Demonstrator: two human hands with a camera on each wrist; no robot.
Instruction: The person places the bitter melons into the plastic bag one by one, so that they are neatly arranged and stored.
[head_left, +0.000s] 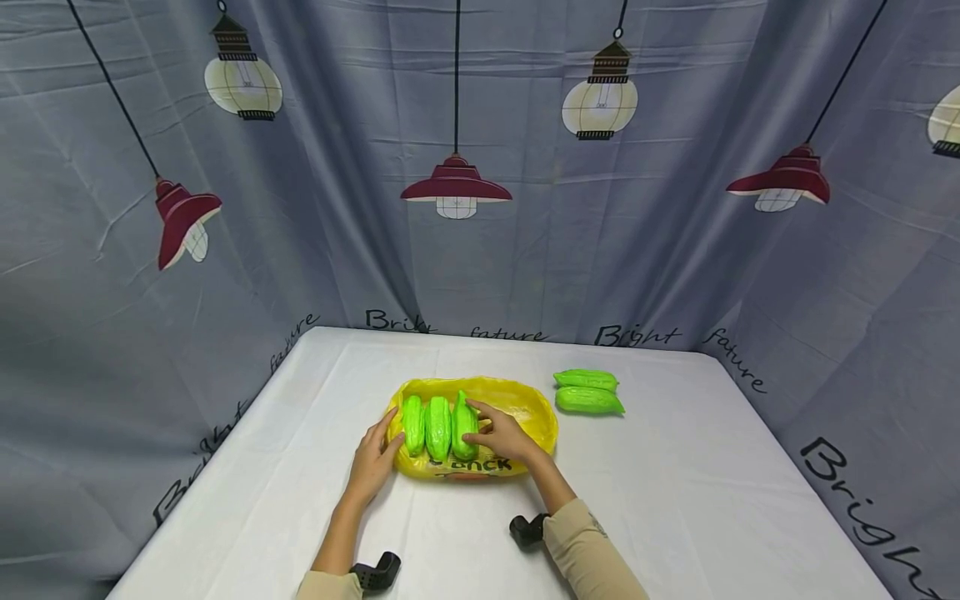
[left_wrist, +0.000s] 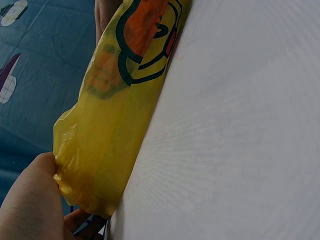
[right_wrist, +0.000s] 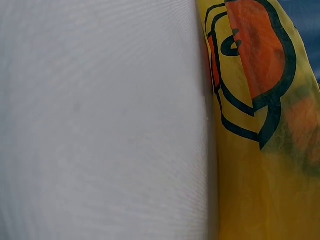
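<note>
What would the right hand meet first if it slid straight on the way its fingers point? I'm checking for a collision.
Probably the nearest green gourd in the yellow bag: the right hand points left at it and seems to touch it already, though depth is unclear.

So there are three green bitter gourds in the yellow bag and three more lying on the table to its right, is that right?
Not quite. The head view shows two green bitter gourds on the white table right of the yellow bag, not three. Three gourds in the bag is correct.

Even soft light, wide-angle edge distortion
</note>
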